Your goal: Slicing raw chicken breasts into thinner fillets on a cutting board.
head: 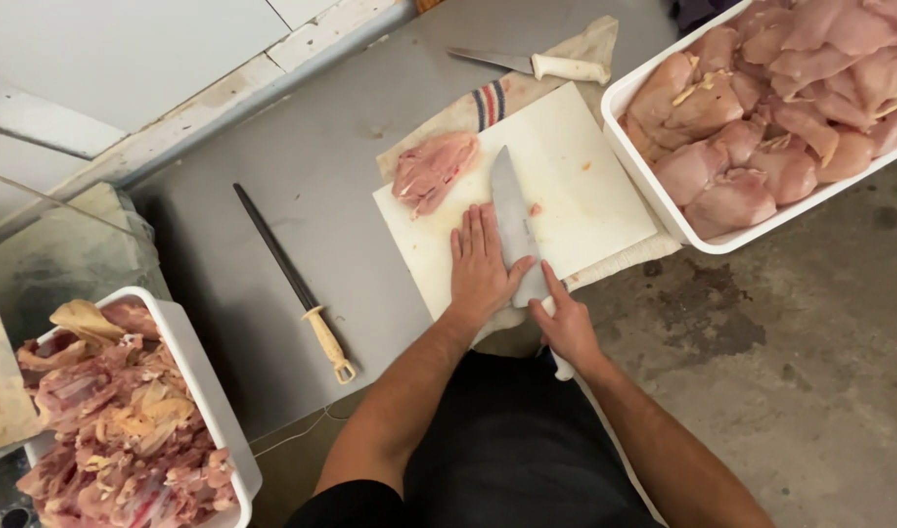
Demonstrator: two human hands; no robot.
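Observation:
A white cutting board [585, 186] lies on a cloth on the grey table. My left hand [480, 264] rests flat on the board, fingers together, its thumb against the blade of a large knife [512, 220]. My right hand [566, 328] grips that knife's white handle at the board's near edge, blade lying flat and pointing away from me. A raw chicken breast [431, 168] sits at the board's far left corner, apart from both hands.
A white tub of raw chicken breasts [664, 210] stands at the right. Another white tub [199, 376] with carcass trimmings is at the near left. A honing steel [292, 279] lies left of the board. A second knife [541, 66] lies beyond it.

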